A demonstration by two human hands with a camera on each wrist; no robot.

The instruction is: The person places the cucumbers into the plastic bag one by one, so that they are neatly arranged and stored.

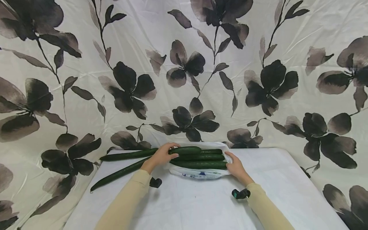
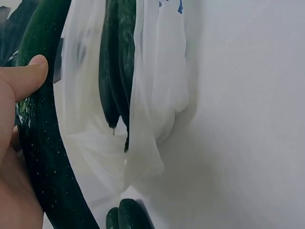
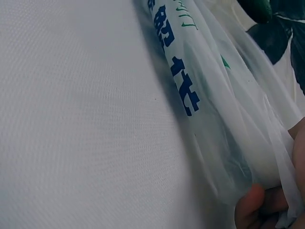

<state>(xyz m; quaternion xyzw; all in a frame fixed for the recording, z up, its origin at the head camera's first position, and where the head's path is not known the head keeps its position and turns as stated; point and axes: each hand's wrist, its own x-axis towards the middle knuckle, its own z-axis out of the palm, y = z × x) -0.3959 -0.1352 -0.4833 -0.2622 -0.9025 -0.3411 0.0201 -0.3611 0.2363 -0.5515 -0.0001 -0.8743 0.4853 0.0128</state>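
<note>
My left hand (image 1: 164,154) grips a dark green cucumber (image 2: 45,152), thumb lying across its skin in the left wrist view. In the head view, this cucumber lies over the open side of a white plastic bag (image 1: 201,174). Inside the bag are several more cucumbers (image 1: 198,164), two of them showing their tapered ends in the left wrist view. My right hand (image 1: 237,166) holds the bag's right end, its fingers curled into the thin plastic (image 3: 267,157) in the right wrist view. Blue printed characters run along the bag's front.
Two loose cucumbers, an upper one (image 1: 126,155) and a lower one (image 1: 118,176), lie on the white-covered table (image 1: 198,204) left of the bag. Behind the table hangs a floral curtain (image 1: 184,95). Dark wrist cameras (image 1: 241,194) sit at both wrists.
</note>
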